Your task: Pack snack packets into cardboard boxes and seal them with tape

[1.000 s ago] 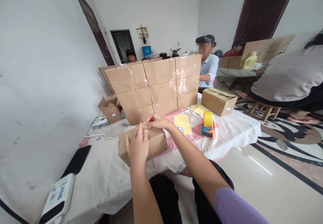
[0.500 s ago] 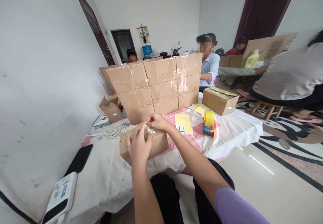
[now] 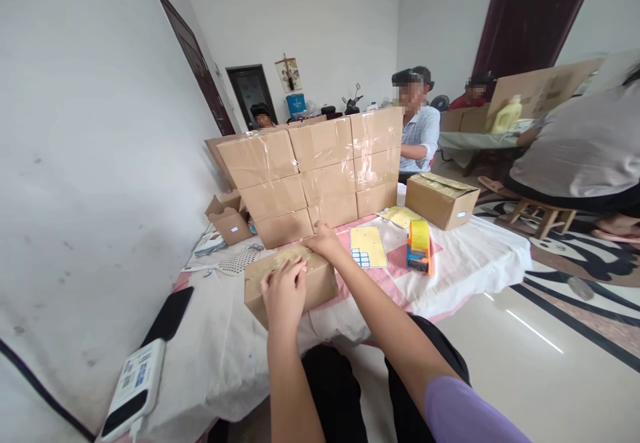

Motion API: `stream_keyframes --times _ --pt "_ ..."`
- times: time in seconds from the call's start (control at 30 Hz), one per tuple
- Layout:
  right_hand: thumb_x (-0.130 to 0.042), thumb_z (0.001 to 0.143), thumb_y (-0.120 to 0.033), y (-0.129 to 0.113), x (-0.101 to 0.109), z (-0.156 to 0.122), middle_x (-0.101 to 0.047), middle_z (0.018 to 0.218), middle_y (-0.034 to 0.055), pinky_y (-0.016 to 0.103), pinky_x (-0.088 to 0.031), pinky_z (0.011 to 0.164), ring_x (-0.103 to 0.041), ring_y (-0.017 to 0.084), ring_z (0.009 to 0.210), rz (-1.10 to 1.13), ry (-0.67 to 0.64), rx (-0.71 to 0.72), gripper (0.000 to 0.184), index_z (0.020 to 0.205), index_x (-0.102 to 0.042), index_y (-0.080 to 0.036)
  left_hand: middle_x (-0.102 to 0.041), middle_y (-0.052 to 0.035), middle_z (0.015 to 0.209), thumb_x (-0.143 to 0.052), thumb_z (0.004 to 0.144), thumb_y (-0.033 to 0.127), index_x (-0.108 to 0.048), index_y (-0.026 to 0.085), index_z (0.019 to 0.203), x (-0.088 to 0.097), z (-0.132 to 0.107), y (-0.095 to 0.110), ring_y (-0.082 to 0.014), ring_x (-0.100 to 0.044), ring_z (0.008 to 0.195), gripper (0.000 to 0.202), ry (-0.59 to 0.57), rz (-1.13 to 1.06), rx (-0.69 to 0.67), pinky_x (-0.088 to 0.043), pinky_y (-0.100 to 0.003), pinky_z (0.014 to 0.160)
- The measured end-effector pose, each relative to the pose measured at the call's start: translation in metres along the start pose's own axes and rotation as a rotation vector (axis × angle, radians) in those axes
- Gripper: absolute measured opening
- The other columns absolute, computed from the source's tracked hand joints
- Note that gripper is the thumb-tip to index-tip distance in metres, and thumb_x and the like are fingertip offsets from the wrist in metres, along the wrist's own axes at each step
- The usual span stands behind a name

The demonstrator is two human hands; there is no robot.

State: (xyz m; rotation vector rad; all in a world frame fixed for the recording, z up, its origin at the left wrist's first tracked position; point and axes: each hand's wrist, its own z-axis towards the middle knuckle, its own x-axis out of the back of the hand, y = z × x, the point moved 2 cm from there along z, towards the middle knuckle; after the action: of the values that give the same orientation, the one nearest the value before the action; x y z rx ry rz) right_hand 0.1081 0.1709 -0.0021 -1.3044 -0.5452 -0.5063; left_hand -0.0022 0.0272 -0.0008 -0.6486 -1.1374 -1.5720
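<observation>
A closed brown cardboard box (image 3: 320, 290) lies on the table in front of me, with tape along its top. My left hand (image 3: 284, 290) rests on the box's near top edge, its fingers bent over the top and holding nothing. At the far right edge of the box is my right hand (image 3: 325, 242), its fingers curled and partly hidden. Whatever they pinch, if anything, is too small to make out. A tape dispenser (image 3: 419, 250) with a yellow roll stands to the right, apart from both hands. Between it and the box lies a yellow sheet (image 3: 369, 246) with blue outlines.
Behind the box rises a wall of taped cartons (image 3: 325, 170). An open carton (image 3: 230, 220) stands back left, another box (image 3: 443, 200) back right. A power bank (image 3: 135, 383) and black phone (image 3: 167, 313) lie at the left edge. A co-worker (image 3: 420, 130) sits across.
My hands have moved apart: the right has shifted to the far right of the box top, while the left has settled nearer its front edge. The camera has turned slightly left.
</observation>
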Motion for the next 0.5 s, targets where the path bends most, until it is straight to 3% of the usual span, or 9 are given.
stream_keyframes --times 0.17,0.27,0.5 --pt "-0.061 0.087 -0.036 0.013 0.004 0.003 -0.071 0.105 0.0134 0.032 -0.045 0.079 -0.066 0.026 0.101 0.016 0.112 -0.038 0.026 0.105 -0.063 -0.018 -0.062 0.0016 0.140 -0.054 0.095 0.040 -0.071 0.036 0.118 -0.003 -0.006 -0.005 -0.0239 -0.050 0.137 0.028 0.024 0.025 -0.088 -0.024 -0.047 0.116" --pt "-0.058 0.088 -0.029 0.036 0.014 0.000 -0.072 0.104 0.0118 0.031 -0.046 0.078 -0.067 0.026 0.099 0.041 0.111 -0.105 0.018 0.100 -0.065 -0.019 -0.068 0.0031 0.132 -0.050 0.098 0.038 -0.073 0.037 0.113 -0.005 -0.009 -0.008 -0.0226 -0.051 0.136 0.027 0.086 -0.008 -0.152 -0.021 -0.045 0.117" --pt "-0.061 0.084 -0.022 0.117 0.074 -0.018 -0.061 0.129 0.0220 0.042 -0.048 0.093 -0.060 0.033 0.117 0.044 0.140 -0.295 0.040 0.122 -0.061 -0.011 -0.073 0.0017 0.122 -0.045 0.096 0.024 -0.073 0.032 0.104 -0.009 -0.010 0.010 -0.0213 -0.061 0.119 0.031 0.154 -0.079 -0.167 -0.028 -0.043 0.111"
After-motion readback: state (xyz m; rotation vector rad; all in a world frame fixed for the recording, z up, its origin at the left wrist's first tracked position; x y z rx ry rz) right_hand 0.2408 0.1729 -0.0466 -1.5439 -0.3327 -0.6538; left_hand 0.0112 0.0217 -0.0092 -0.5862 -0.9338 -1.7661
